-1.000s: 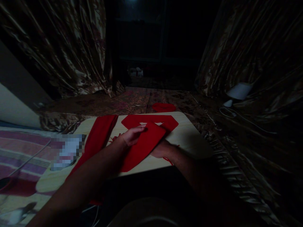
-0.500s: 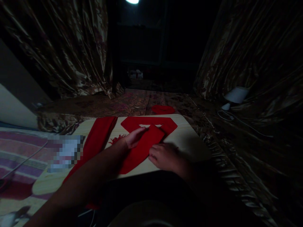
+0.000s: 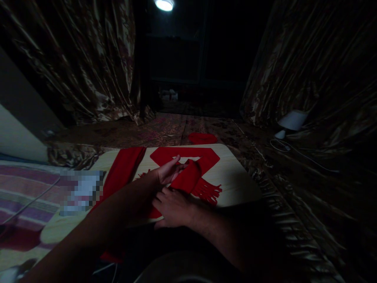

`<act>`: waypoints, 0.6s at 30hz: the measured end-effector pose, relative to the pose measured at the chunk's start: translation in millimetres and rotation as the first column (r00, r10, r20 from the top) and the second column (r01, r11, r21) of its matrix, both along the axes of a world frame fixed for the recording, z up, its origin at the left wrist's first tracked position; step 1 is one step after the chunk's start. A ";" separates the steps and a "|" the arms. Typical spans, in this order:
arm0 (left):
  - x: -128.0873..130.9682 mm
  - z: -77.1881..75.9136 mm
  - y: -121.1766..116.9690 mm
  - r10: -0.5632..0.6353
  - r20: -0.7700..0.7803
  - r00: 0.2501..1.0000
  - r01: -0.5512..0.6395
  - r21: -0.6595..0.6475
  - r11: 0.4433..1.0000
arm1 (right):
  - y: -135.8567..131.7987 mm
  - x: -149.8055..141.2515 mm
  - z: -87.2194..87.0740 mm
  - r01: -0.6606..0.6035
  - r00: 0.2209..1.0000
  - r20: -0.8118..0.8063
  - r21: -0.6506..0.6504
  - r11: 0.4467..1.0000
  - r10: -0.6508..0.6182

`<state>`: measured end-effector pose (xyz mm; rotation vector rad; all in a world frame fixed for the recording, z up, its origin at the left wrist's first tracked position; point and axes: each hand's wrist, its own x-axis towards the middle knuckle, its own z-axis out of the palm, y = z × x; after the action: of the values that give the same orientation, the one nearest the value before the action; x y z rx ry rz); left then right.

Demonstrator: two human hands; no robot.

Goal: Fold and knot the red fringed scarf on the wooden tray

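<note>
A red fringed scarf (image 3: 188,177) is looped on a pale wooden board (image 3: 235,179), its bands crossing near my hands. My left hand (image 3: 169,172) lies against the upper fold of the near band, thumb raised away from the cloth and fingers stretched along its edge. Below it, my right hand (image 3: 175,206) has its fingers curled on the lower part of that band; fingertips are partly hidden. One fringe (image 3: 207,190) shows right of the crossing, another left behind my left wrist. A long red cloth strip (image 3: 123,169) lies flat to the left.
Beyond the board's far edge sits a round red cloth item (image 3: 202,138). A blurred-out packet (image 3: 82,192) rests on the board's left side. A small lamp (image 3: 293,120) with a white cord stands at right. Patterned curtains (image 3: 103,78) hang behind in dim light.
My right hand has come from under the band and moved left and down along it. The band has folded or turned, revealing the right fringe. My left thumb has lifted off the cloth.
</note>
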<state>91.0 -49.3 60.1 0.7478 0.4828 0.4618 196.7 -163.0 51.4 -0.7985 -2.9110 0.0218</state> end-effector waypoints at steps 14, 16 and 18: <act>-2.1 -13.5 8.9 0.075 -0.018 0.997 -0.075 -0.022 0.997 | 34.2 73.1 85.6 0.000 0.761 -0.583 -0.436 0.900 -0.283; -1.7 -19.5 10.5 0.145 -0.068 0.987 -0.146 -0.005 0.989 | 68.7 102.1 106.0 0.063 0.520 -0.771 -0.393 0.917 -0.366; -0.4 -23.2 9.3 0.214 -0.127 0.969 -0.208 0.060 0.976 | 105.4 133.8 120.4 0.221 0.266 -0.871 -0.363 0.905 -0.414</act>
<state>90.6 -40.0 36.9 0.7780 0.6820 0.6260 330.6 -57.6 171.8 -0.9424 -1.5745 0.5277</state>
